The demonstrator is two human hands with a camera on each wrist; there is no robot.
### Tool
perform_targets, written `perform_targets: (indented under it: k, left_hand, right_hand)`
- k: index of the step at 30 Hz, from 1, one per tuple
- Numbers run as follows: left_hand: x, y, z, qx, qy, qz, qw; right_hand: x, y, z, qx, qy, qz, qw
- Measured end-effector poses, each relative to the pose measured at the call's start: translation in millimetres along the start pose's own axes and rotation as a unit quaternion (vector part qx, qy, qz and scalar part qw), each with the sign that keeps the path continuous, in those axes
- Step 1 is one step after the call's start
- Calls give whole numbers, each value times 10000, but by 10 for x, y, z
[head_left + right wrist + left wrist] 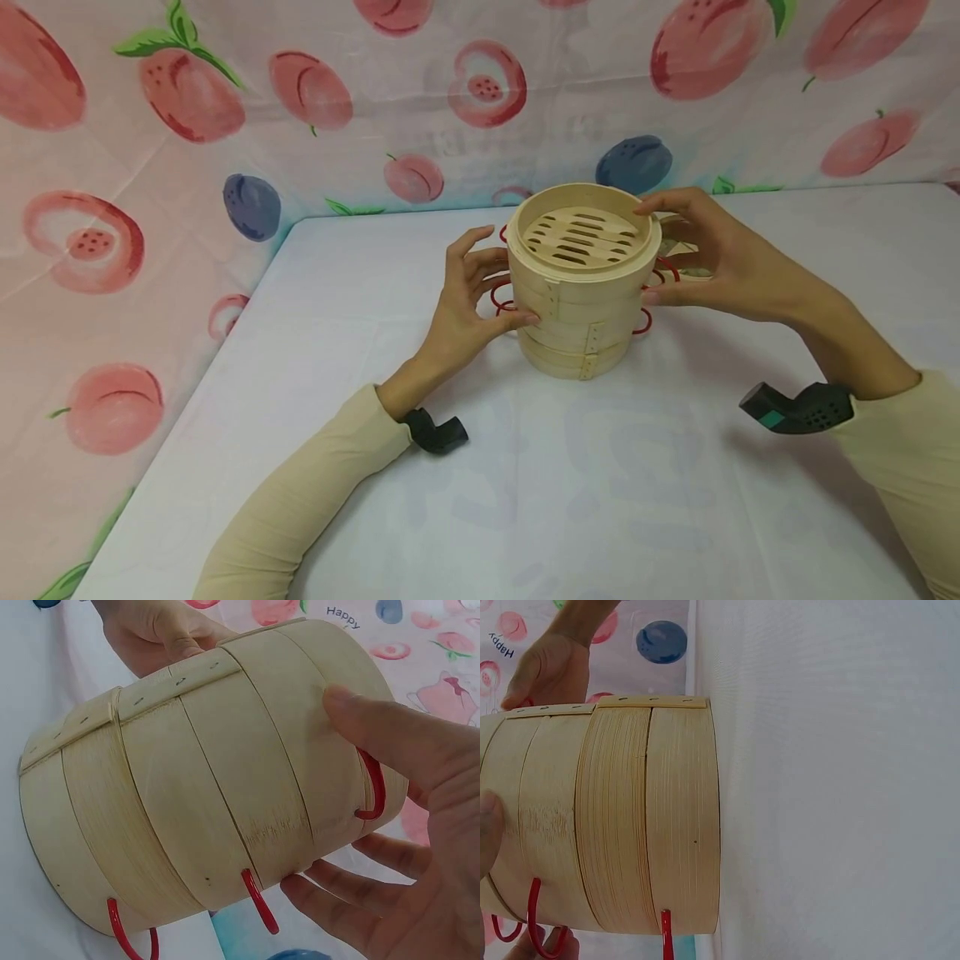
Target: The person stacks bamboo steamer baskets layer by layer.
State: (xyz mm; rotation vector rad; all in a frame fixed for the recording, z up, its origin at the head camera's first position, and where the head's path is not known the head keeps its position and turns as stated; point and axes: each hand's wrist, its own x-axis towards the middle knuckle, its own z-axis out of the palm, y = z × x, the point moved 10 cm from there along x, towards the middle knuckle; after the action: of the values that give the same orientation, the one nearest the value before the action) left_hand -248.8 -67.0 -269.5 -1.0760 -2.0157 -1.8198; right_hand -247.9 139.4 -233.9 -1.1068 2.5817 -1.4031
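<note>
A stack of round bamboo steamer baskets (573, 304) stands on the white table, its top tier uncovered and showing a slotted base (564, 236). Red loops (259, 904) stick out from its sides. My left hand (472, 308) grips the stack from the left, thumb across the front and fingers round the back. On the other side my right hand (738, 258) holds the upper tiers, index finger at the top rim and thumb low on the wall. In the right wrist view the right thumb (390, 731) presses the pale wall, with fingertips curled beneath.
A pale bamboo piece (686, 271) lies behind the right hand, mostly hidden by its fingers. Fruit-printed cloth (315, 158) rises along the table's back and left edges. Each wrist carries a black camera mount (802, 408). White cloth covers the table (600, 500).
</note>
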Motion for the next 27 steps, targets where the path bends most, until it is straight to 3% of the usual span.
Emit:
perform_targets:
  k: [15,27]
  left_hand:
    - [0,-8,-3,-207,29,-53,9998]
    - [-12,-59,-32,-400,103,-380,9984]
  right_hand:
    - [-1,67,-32,546,-106,-117,9984]
    - [-5,76,-33,915,-135,-199,9955]
